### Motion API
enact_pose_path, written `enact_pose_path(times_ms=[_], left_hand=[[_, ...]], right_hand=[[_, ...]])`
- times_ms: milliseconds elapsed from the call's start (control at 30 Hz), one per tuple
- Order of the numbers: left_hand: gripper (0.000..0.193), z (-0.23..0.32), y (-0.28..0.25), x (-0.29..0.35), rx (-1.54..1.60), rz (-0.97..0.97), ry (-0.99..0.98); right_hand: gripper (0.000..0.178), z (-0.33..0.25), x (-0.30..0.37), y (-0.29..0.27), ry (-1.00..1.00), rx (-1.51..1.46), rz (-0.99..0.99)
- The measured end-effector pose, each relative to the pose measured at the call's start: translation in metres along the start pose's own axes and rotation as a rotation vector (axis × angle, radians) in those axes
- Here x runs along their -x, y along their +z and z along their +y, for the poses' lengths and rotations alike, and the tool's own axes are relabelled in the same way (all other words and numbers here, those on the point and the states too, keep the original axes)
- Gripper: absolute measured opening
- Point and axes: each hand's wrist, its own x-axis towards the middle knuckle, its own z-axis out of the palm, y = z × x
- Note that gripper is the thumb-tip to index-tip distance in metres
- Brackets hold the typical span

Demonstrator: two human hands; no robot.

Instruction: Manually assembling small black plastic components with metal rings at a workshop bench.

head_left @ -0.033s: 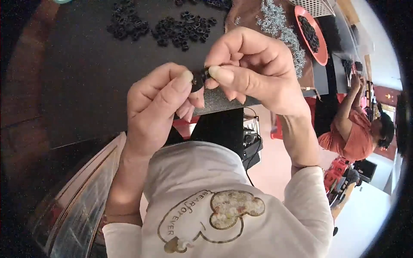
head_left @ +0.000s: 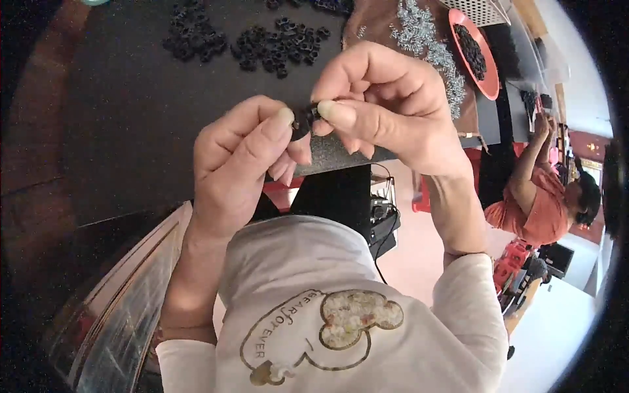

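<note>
Above the near edge of a dark table, my two hands meet at a small black plastic piece. My left hand pinches it between thumb and forefinger. From the other side, the thumb and forefinger of my right hand close on a small black part right beside it. Fingertips cover much of both, so I cannot tell whether they are joined. Beyond my hands lie loose heaps of small black plastic parts, with another heap farther left.
Small silvery coiled springs are spread on a brown sheet at the far right. Beside them stands an orange-red plate of black pieces, near a white perforated basket. A person in an orange top sits off to the right.
</note>
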Motion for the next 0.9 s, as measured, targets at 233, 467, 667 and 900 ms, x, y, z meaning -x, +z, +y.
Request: enact_pose_path(times_ms=[233, 467, 667, 900], left_hand=[[0.021, 0.0, 0.001, 0.003, -0.005, 0.032, -0.051], [0.022, 0.0, -0.003, 0.001, -0.072, -0.008, -0.053], [0.024, 0.003, -0.002, 0.002, -0.08, 0.001, -0.069], [0.025, 0.005, -0.001, 0.001, -0.108, 0.004, -0.123]], right_hand=[[0.016, 0.0, 0.003, 0.002, 0.034, -0.028, 0.013], [0.019, -0.003, -0.002, -0.001, 0.083, -0.165, -0.032], [0.022, 0.0, -0.007, -0.005, 0.089, -0.241, -0.112], [0.023, -0.011, -0.006, -0.005, 0.116, -0.078, -0.105]])
